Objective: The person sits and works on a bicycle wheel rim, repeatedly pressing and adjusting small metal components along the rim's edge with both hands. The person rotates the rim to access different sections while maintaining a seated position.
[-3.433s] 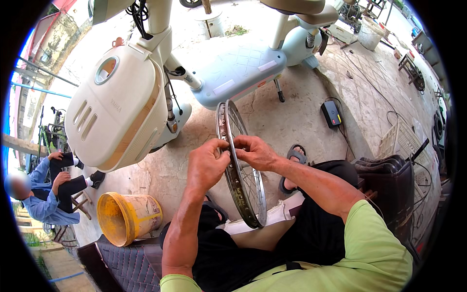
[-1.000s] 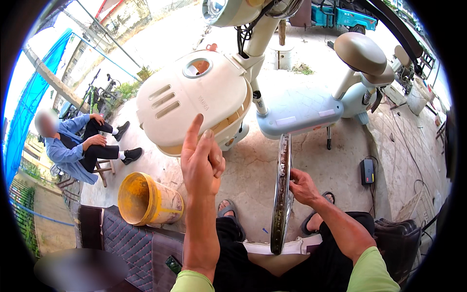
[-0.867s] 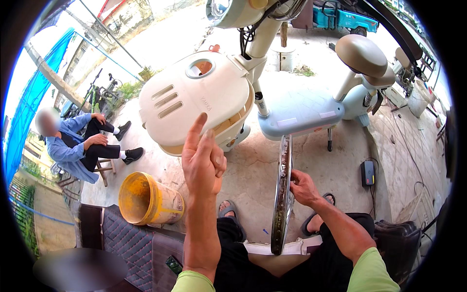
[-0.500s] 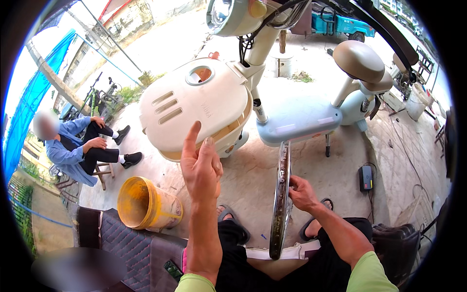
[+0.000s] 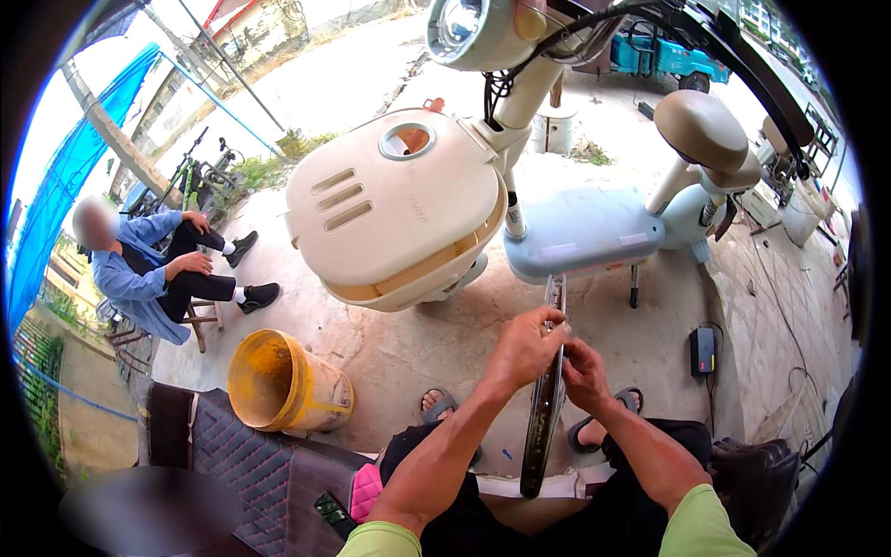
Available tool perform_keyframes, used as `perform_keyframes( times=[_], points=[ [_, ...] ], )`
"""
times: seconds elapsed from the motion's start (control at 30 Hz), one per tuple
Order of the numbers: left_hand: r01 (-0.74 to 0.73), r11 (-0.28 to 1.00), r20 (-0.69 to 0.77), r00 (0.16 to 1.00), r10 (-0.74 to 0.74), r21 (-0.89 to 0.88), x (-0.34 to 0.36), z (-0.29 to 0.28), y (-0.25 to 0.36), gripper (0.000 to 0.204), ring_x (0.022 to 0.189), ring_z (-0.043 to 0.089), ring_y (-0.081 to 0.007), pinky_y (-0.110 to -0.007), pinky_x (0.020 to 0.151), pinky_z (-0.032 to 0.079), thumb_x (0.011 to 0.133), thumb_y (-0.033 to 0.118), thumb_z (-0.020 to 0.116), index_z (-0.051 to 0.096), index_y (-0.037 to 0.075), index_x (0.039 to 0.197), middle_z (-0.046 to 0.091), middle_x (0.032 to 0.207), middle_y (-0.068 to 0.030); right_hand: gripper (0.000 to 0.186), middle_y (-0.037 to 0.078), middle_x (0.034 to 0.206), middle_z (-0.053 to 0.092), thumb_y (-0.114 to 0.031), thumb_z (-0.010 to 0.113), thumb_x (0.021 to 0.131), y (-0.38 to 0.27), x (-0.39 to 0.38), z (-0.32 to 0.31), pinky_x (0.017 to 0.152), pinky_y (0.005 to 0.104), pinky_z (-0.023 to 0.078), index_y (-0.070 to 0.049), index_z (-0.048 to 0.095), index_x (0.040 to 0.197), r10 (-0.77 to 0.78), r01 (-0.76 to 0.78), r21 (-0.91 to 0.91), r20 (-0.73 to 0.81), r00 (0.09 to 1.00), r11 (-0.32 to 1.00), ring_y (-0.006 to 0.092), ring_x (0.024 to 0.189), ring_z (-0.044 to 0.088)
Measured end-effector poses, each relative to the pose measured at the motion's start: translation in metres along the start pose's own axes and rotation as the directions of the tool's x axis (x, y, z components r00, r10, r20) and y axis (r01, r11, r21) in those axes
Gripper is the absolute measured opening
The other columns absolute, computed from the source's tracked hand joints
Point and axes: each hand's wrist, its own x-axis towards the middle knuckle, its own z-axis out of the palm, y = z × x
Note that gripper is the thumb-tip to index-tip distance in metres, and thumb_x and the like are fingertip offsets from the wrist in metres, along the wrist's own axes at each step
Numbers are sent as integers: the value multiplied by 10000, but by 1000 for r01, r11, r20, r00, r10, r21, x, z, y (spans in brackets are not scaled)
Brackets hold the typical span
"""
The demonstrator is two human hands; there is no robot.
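Note:
A metal wheel rim [image 5: 535, 455] stands edge-on between my legs, dark along its lower part, its upper end just in front of the scooter's pale blue footboard [image 5: 580, 237]. My left hand [image 5: 525, 348] grips the rim from the left, thumb and fingers bunched at its edge. Just below and to the right, my right hand [image 5: 585, 376] holds the same rim, fingertips curled against it. Whatever lies between the fingertips is too small to make out. The scooter's cream front box [image 5: 390, 223], with its lid slightly raised, is beyond my left hand.
A person [image 5: 139, 269] sits on a stool at the left. A yellow bucket [image 5: 329, 390] stands beside a quilted pad [image 5: 241, 464] carrying a phone [image 5: 332, 511]. A black charger [image 5: 703, 353] with a cord lies at the right. Bicycles [image 5: 195, 181] and a turquoise three-wheeler [image 5: 650, 56] are farther back.
My left hand, earlier raised left of the rim with its index finger pointing up, has come down and right onto the rim. The view has shifted slightly.

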Motion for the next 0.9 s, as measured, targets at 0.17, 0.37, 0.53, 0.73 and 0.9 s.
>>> perform_keyframes(
  times=[0.17,0.37,0.53,0.73,0.9],
  points=[
    [-77,966,-1,997,80,248,-1,11,-19,297,616,595,-138,-326,603,489,891,195,658,688,-1,1112,651,680,-93,121,19,973,669,-71,599,1006,-4,-1,-3,776,246,495,-18,631,1111,4,-22,264,67,998,964,74,875,602],
    [-23,950,55,998,6,313,3,16,-17,290,892,700,-374,-445,804,546,871,243,615,707,78,1090,718,945,-203,155,19,991,665,-104,594,1017,-24,-7,-21,774,242,489,-12,618,1139,106,-123,224,85,991,967,74,878,596],
    [-178,893,61,984,168,413,-2,25,-25,253,816,693,-365,-435,756,545,875,198,599,717,74,1061,710,885,-190,170,22,996,667,-130,601,1016,-26,-7,-31,765,235,484,-11,615,1136,82,-98,184,93,992,978,78,865,591],
    [-140,854,73,990,119,502,-3,32,-9,222,851,692,-380,-445,770,548,876,194,605,725,94,1034,715,925,-182,164,30,1007,678,-115,605,1010,-20,-8,-32,771,244,491,-16,622,1140,98,-119,254,91,991,960,85,894,612],
    [-162,820,109,987,122,549,0,32,-7,216,855,687,-394,-490,768,540,878,240,593,712,124,1015,720,904,-171,161,28,1023,678,-98,612,1004,-22,-8,-37,781,244,504,-17,624,1143,90,-114,253,104,991,961,81,914,613]
  ],
)
